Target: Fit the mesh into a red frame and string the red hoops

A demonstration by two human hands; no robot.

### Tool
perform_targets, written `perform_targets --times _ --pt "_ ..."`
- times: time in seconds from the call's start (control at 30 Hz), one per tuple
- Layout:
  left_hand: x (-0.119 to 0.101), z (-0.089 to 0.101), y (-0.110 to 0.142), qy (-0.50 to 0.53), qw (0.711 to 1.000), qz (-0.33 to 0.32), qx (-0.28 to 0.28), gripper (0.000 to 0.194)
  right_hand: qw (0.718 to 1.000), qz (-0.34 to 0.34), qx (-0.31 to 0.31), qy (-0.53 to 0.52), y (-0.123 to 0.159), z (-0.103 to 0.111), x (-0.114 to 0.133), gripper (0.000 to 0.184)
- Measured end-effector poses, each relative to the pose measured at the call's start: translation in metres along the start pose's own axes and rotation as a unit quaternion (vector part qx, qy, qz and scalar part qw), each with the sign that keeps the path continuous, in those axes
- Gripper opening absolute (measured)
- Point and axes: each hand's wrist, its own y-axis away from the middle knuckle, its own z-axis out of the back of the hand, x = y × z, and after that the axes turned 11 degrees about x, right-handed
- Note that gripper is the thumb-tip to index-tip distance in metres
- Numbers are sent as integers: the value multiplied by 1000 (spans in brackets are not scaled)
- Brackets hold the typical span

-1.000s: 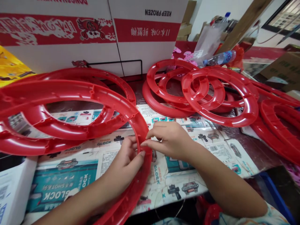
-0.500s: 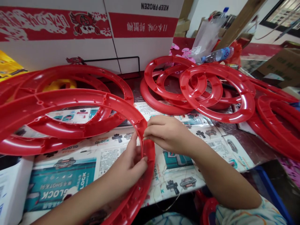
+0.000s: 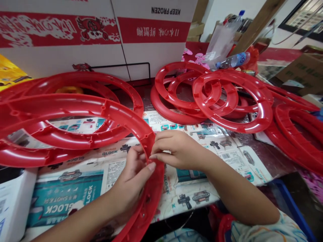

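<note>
A large red plastic ring is tilted up in front of me, its near edge running down past the table's front. My left hand grips the ring's right rim from inside, thumb pressed on top. My right hand meets it at the same spot, fingers pinched together against the rim; whatever small thing they hold is hidden. Under the ring lie printed toy-gun packaging sheets.
More red rings lie under the held one at left, in a pile at centre back and along the right edge. White and red cartons stand behind. A water bottle lies at back right. A white box sits near left.
The held ring shifted slightly under my hands. My left thumb moved up onto the rim beside my right fingertips. Both hands stay at the same place on the ring.
</note>
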Motion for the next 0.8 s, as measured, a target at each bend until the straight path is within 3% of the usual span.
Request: perform_targets --times 0.13,0.47,0.7,0.8 --pt "1 -1 -2 -41 999 -13 -22 23 1000 -10 10 -2 1 0 1 9" --pt "0 2 -1 -56 997 14 48 35 993 39 92 60 4 3 0 16" --pt "-3 -2 -3 -47 998 47 -10 27 994 5 84 77 2 0 3 13" --pt "-2 0 -6 -63 996 68 -12 33 992 -12 85 88 2 0 0 13"
